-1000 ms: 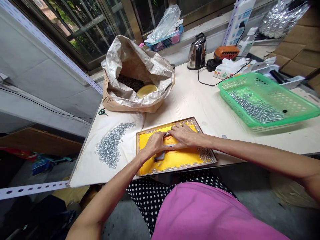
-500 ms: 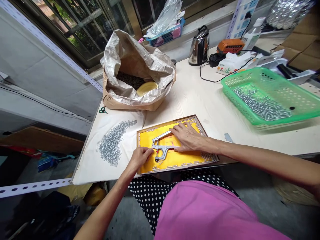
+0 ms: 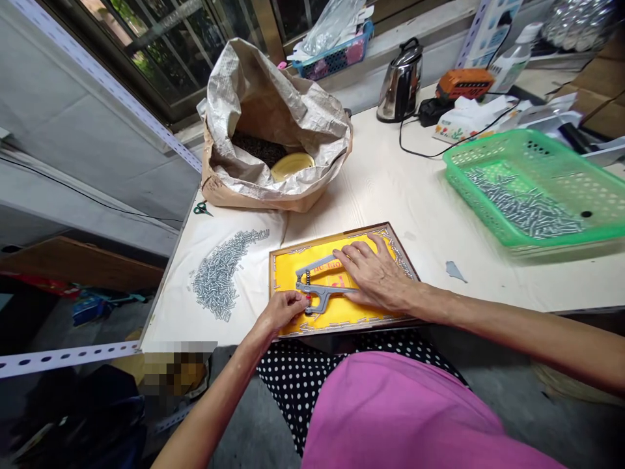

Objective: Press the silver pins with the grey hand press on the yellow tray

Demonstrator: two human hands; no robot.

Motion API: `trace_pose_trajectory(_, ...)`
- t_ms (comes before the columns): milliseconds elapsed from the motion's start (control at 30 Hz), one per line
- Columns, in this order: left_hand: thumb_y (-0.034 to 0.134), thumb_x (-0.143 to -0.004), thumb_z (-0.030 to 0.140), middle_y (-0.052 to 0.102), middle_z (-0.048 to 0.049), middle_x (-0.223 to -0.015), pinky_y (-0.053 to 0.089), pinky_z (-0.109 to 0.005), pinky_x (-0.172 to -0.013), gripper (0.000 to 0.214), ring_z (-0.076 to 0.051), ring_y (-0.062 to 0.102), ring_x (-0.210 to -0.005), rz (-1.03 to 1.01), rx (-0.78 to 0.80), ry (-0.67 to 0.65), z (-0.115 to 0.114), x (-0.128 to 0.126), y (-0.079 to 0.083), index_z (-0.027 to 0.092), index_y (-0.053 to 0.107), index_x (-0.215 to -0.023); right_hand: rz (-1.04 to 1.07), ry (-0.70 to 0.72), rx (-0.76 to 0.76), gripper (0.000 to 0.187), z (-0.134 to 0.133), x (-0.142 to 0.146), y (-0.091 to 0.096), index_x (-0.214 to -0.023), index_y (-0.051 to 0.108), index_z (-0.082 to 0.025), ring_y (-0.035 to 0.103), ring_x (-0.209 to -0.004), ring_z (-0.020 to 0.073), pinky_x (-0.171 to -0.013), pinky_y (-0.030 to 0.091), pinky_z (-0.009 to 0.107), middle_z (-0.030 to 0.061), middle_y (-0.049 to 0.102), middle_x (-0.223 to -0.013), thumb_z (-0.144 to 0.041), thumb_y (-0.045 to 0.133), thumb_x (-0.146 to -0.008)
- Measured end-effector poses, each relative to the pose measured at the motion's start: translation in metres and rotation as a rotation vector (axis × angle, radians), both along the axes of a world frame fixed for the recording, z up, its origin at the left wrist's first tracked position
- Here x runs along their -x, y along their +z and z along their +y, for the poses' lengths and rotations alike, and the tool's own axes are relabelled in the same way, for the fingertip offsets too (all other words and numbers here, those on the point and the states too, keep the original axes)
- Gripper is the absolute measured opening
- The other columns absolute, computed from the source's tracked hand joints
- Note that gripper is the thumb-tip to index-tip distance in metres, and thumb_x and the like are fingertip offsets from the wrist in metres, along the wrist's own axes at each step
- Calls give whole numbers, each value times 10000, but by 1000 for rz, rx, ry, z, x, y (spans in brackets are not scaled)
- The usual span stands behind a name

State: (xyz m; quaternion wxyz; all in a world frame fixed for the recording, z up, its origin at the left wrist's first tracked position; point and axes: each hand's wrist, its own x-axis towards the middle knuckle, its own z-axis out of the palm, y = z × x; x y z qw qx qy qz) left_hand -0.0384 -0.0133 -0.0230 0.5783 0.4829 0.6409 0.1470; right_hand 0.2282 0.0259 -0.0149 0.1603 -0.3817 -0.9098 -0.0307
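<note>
Grey snap-fastener pliers lie over a shallow brown-rimmed tray with a yellow bottom. My right hand is wrapped over the handles, which stand apart. At the jaw end, my left hand pinches with thumb and forefinger close to the red-tipped pin. Whatever sits between those fingertips is too small to make out. Small metal pieces line the tray's inner edges. To the left, a pile of small silvery cylindrical pieces rests on the white table covering.
A large woven sack with dark contents and a yellow dish stands behind the tray. At right is a green basket holding metal pieces. A kettle, a corded orange device and small scissors are farther back.
My left fingertips have moved slightly right, up to the pliers' jaws. My right hand keeps its hold on the handles. The whole view has shifted a little.
</note>
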Motion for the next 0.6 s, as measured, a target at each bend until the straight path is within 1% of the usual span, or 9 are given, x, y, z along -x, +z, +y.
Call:
trace_pose_trajectory(100, 769, -624, 624, 513, 52, -575, 308, -227, -533, 520, -79, 409, -517, -54, 15, 34, -2, 1, 3, 152, 598, -759, 15, 1, -45, 671, -8, 0, -1, -1430, 426, -59, 455, -1210, 365, -1107, 191, 613, 215, 586, -1318, -405, 588, -878)
trace_pose_trajectory(200, 806, -590, 608, 577, 29, -638, 356, -233, -576, 541, -90, 468, -564, -57, 28, 69, -5, 3, 6, 136, 630, -788, 42, -3, -77, 658, -16, -1, -3, -1467, 391, -89, 433, -1245, 355, -1118, 182, 609, 193, 581, -1340, -339, 571, -885)
trace_pose_trajectory(300, 829, -573, 594, 628, 5, -703, 382, -238, -606, 542, -102, 502, -604, -61, 41, 65, -6, 5, 7, 130, 654, -792, 66, -13, -95, 646, -21, -1, -4, -1479, 382, -107, 433, -1248, 338, -1131, 172, 603, 176, 588, -1332, -302, 562, -889)
trace_pose_trajectory(367, 824, -590, 594, 629, 7, -694, 384, -237, -607, 522, -107, 508, -610, -58, 42, 56, -6, 7, 6, 136, 660, -779, 81, -15, -94, 650, -22, -1, -5, -1479, 383, -107, 440, -1241, 332, -1137, 170, 600, 173, 593, -1321, -298, 571, -886)
trace_pose_trajectory(467, 784, -649, 604, 628, 1, -683, 404, -242, -603, 492, -122, 528, -617, -28, 27, 19, -8, 10, 6, 142, 673, -771, 102, -14, -95, 668, -23, -2, -8, -1480, 377, -90, 445, -1235, 333, -1142, 171, 603, 174, 598, -1318, -290, 585, -877)
trace_pose_trajectory(533, 722, -732, 599, 651, -24, -727, 452, -263, -617, 463, -147, 566, -647, 34, -22, -19, -11, 12, 9, 143, 695, -806, 112, -19, -107, 665, -24, -2, -10, -1483, 371, -89, 450, -1228, 329, -1146, 167, 607, 170, 605, -1318, -279, 578, -880)
trace_pose_trajectory(567, 673, -791, 585, 664, -41, -763, 484, -284, -638, 444, -164, 589, -675, 105, -94, -19, -15, 12, 12, 144, 703, -835, 116, -25, -112, 660, -25, -2, -11, -1484, 370, -92, 453, -1225, 327, -1147, 165, 609, 169, 609, -1316, -280, 572, -884)
trace_pose_trajectory(600, 620, -851, 559, 675, -61, -814, 517, -312, -672, 422, -184, 614, -718, 207, -210, -2, -19, 11, 15, 147, 707, -879, 120, -32, -114, 657, -25, -2, -12, -1484, 371, -92, 458, -1221, 327, -1147, 165, 609, 170, 614, -1312, -287, 569, -888)
